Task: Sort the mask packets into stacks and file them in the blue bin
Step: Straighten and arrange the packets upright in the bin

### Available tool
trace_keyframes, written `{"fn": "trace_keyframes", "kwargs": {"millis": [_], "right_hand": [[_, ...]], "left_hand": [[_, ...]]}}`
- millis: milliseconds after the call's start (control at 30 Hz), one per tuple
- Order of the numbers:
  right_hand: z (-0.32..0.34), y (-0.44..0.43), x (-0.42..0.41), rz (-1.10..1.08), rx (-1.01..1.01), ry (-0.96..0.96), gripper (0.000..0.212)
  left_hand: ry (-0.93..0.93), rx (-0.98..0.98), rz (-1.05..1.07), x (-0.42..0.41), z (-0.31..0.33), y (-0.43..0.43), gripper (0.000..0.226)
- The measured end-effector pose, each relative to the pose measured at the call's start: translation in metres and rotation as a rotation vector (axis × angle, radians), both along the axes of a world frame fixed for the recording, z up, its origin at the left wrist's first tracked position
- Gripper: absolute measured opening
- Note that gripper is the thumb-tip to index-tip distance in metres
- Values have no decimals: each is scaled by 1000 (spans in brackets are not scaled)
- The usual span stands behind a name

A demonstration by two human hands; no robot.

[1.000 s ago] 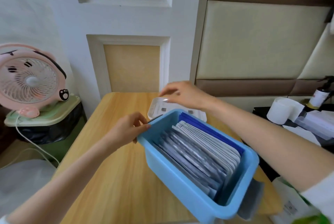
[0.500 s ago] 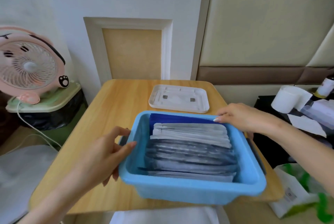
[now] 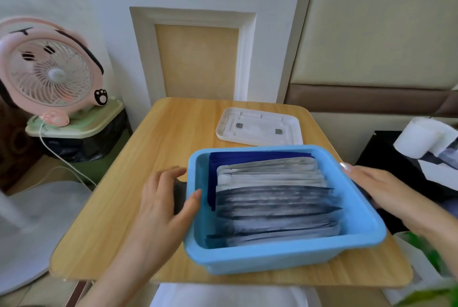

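far left: pink fan (image 3: pixel 50 72) with a paw mark, standing on a pale green lid (image 3: pixel 76 124) over a black-lined container, white cord trailing down. centre: wooden worktop (image 3: pixel 148 158) with rounded corners. left hand (image 3: pixel 164 203), fingers loosely spread, thumb lying over the left rim of the blue bin, the other fingers outside by the bin's dark grey handle; holds nothing else. blue bin (image 3: pixel 285 256), rectangular, sitting on the near right part of the worktop. mask packets (image 3: pixel 272 197), filed on edge inside the bin in a row: dark blue ones at the far wall, white ones next, grey-blue ones toward the near wall. white tray (image 3: pixel 259 127), shallow, with two small grey squares, lying on the worktop just behind the bin, apart from it. right hand (image 3: pixel 379 189), fingers extended and close together, laid against the right outer side of the bin near its rim; whether it grips cannot be told. far right: white paper roll (image 3: pixel 418 139) off the worktop.
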State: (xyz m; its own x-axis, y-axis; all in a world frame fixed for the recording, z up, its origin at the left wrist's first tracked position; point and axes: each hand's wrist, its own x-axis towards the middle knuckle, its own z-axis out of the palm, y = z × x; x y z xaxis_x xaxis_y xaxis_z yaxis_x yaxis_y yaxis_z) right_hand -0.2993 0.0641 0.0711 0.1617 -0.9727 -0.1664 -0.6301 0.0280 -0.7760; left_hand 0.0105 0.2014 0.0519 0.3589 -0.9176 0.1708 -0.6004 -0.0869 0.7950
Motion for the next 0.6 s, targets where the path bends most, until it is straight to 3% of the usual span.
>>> {"fn": "trace_keyframes", "kwargs": {"millis": [100,200,300,367,500,600], "right_hand": [[-5,6,5,35,152,-223,70],[-1,11,17,-38,25,-360,29],[17,6,30,-61,-134,-360,28],[41,-1,41,7,-325,-283,33],[111,-1,71,177,-777,85,40],[135,5,105,364,-1025,291,43]], "left_hand": [[372,106,-38,-5,4,-7,26],[395,12,-31,-6,2,-6,19],[423,-112,14,-10,-6,0,19],[520,-161,47,-17,-13,3,16],[576,-109,21,-17,-37,-6,15],[417,-59,-52,-12,-49,-20,51]]}}
